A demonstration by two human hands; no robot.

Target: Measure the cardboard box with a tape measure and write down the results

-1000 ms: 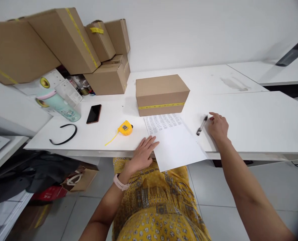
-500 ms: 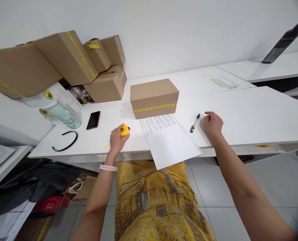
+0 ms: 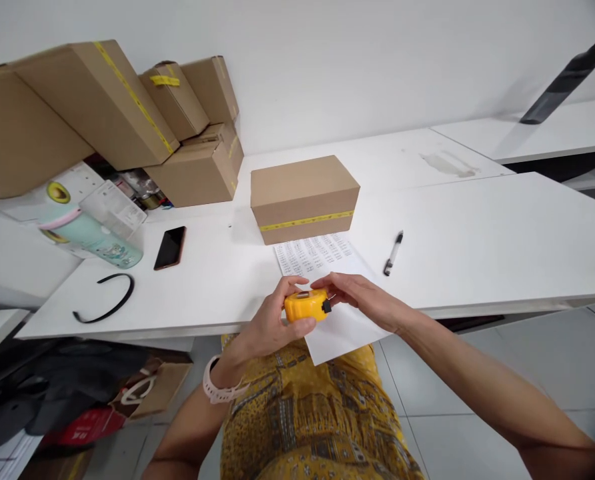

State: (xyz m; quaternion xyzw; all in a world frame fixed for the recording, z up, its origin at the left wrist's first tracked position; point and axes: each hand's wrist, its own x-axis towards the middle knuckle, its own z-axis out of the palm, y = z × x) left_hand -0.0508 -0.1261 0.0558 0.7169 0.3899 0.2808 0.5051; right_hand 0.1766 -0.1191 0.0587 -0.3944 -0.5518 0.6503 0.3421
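Note:
My left hand (image 3: 270, 325) is closed around a yellow tape measure (image 3: 305, 305), held just above the near edge of the white table (image 3: 477, 233). My right hand (image 3: 365, 300) pinches the tape's black tip at the case's right end. Under both hands lies a printed sheet of paper (image 3: 322, 267) that overhangs the table edge. Behind the sheet stands a brown cardboard box (image 3: 302, 197) with a yellow tape band. A black pen (image 3: 392, 253) lies to the right of the sheet.
A black phone (image 3: 170, 247), a black curved band (image 3: 102, 300) and a mint bottle (image 3: 90, 237) lie at the left. Several cardboard boxes (image 3: 127, 100) are stacked at the back left against the wall. Bags sit on the floor under the table at the left.
My left hand lifted the tape measure off the table and brought it towards me. My right hand left the spot by the pen and came to the tape's tip.

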